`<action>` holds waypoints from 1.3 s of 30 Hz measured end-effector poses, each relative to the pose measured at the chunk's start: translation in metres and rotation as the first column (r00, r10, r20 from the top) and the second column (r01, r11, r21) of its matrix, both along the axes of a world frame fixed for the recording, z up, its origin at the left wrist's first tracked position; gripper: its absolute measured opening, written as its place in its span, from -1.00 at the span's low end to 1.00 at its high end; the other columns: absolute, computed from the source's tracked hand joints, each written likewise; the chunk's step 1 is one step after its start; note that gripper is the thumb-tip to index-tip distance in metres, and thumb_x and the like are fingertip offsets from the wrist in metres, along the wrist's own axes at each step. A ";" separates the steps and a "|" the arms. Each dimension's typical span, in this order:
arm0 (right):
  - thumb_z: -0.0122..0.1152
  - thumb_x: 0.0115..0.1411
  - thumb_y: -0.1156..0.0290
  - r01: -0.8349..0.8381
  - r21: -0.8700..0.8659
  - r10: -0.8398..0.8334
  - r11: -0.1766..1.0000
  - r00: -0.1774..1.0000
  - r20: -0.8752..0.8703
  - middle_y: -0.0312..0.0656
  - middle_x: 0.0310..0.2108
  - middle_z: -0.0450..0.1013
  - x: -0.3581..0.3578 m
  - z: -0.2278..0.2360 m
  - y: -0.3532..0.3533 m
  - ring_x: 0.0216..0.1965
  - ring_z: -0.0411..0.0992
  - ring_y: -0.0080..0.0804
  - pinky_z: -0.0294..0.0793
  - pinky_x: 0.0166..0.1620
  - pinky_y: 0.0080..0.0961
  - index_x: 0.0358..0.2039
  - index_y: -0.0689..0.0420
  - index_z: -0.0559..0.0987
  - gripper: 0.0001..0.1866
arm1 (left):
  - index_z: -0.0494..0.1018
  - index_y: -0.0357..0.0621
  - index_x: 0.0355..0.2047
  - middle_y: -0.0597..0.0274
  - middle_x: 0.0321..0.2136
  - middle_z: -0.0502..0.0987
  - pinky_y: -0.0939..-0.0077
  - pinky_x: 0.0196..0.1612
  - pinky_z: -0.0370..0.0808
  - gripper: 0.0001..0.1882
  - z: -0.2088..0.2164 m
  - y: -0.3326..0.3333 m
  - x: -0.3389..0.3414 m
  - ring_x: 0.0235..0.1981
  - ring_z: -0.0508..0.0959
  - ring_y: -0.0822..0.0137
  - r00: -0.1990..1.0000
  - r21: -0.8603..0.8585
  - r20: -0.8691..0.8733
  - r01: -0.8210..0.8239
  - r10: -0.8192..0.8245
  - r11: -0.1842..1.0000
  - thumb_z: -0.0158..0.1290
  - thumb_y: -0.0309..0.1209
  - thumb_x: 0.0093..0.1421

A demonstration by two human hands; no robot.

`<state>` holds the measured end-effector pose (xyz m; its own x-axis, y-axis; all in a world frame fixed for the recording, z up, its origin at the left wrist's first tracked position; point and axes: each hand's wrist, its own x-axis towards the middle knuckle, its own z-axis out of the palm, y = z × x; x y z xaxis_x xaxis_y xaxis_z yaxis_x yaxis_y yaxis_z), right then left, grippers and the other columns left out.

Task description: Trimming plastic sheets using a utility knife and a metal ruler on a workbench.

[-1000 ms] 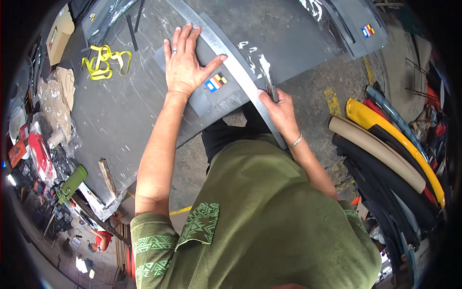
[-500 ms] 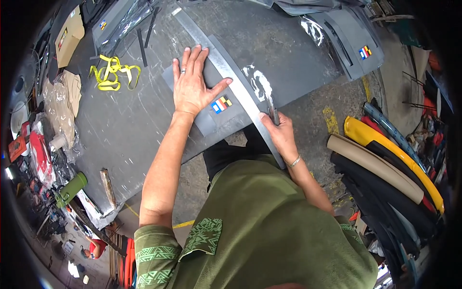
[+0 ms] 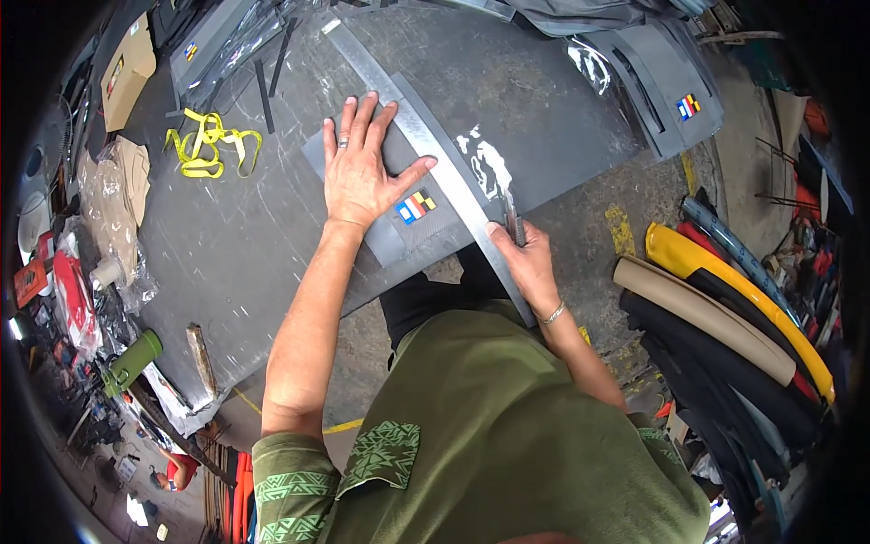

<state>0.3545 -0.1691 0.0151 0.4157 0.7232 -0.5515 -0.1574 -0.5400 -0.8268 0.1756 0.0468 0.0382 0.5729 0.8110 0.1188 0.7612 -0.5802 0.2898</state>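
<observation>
My left hand [image 3: 358, 177] lies flat, fingers spread, on a grey sheet [image 3: 388, 243] that bears a small coloured patch [image 3: 416, 208]. Its thumb and fingertips reach the edge of a long metal ruler [image 3: 450, 181], which lies slantwise across the sheet. A strip of the sheet shows beyond the ruler's right side. My right hand [image 3: 530, 267] is closed round a slim cutter knife [image 3: 513, 225], and its thumb rests on the ruler near the table's front edge. The ruler's near end juts past that edge towards my shirt. The knife's tip is hard to make out against the glare.
A tangle of yellow strap [image 3: 214, 143] and dark strips [image 3: 265, 97] lie on the grey table [image 3: 236, 263]. Grey panels [image 3: 666, 100] sit at the far right corner. Rolls of material, including a yellow one [image 3: 734, 304], stand at right. Plastic-wrapped brown pieces [image 3: 113, 195] are at left.
</observation>
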 end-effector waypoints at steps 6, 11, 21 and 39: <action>0.40 0.27 0.31 0.004 -0.004 -0.004 1.000 1.000 -0.002 -0.61 -0.55 0.23 -0.001 0.005 0.002 -0.47 0.12 -0.77 0.13 -0.43 -0.61 -0.57 0.09 0.45 -0.65 | 0.36 0.03 0.32 0.15 0.40 0.25 -0.18 0.50 -0.11 0.01 -0.001 0.000 -0.001 0.49 0.10 0.02 1.000 -0.006 -0.001 -0.002 0.002 1.000 0.22 0.40 0.00; 0.40 0.26 0.29 0.020 0.003 -0.020 1.000 1.000 -0.015 -0.57 -0.58 0.26 -0.002 0.000 0.001 -0.49 0.15 -0.75 0.17 -0.44 -0.59 -0.56 0.15 0.49 -0.66 | 0.36 0.03 0.31 0.15 0.39 0.26 -0.18 0.51 -0.12 0.01 -0.001 -0.001 0.000 0.49 0.09 0.03 1.000 -0.008 -0.005 -0.002 0.002 1.000 0.22 0.40 0.00; 0.40 0.24 0.26 0.039 0.030 -0.038 0.999 0.999 -0.009 -0.53 -0.62 0.25 -0.003 -0.005 -0.001 -0.52 0.16 -0.72 0.19 -0.47 -0.55 -0.58 0.19 0.48 -0.63 | 0.37 0.05 0.31 0.17 0.39 0.26 -0.19 0.50 -0.11 0.00 -0.001 0.000 0.000 0.49 0.09 0.03 1.000 -0.001 -0.011 -0.005 0.005 1.000 0.21 0.41 0.01; 0.42 0.25 0.27 0.015 -0.016 -0.016 1.000 0.999 -0.029 -0.59 -0.58 0.24 0.000 0.010 0.006 -0.50 0.11 -0.77 0.10 -0.45 -0.61 -0.60 0.08 0.47 -0.63 | 0.36 0.03 0.32 0.15 0.39 0.26 -0.22 0.49 -0.09 0.02 -0.005 0.001 -0.002 0.49 0.09 0.04 1.000 0.021 -0.010 0.010 -0.009 1.000 0.19 0.42 0.01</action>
